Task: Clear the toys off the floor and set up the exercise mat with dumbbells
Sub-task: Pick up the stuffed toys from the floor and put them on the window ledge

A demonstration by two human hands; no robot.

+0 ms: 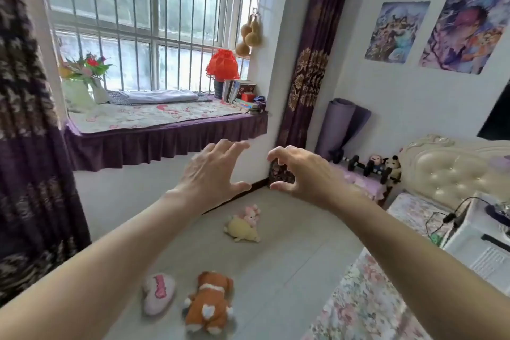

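Plush toys were all on the floor below both hands; left hand (pixel 209 171) and right hand (pixel 300 171) spread, holding nothing; orange dog (pixel 208 302) lay nearest, lengthwise.

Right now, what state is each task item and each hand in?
Left hand: raised, fingers spread, empty.
Right hand: raised, fingers curled, empty.
Orange plush dog: lying on the floor.
Pink heart cushion: lying on the floor.
Yellow plush: on the floor, touching the pink bunny.
Purple mat: rolled, standing in the corner.
Dumbbells: on the bedside table, beside two small plush toys.
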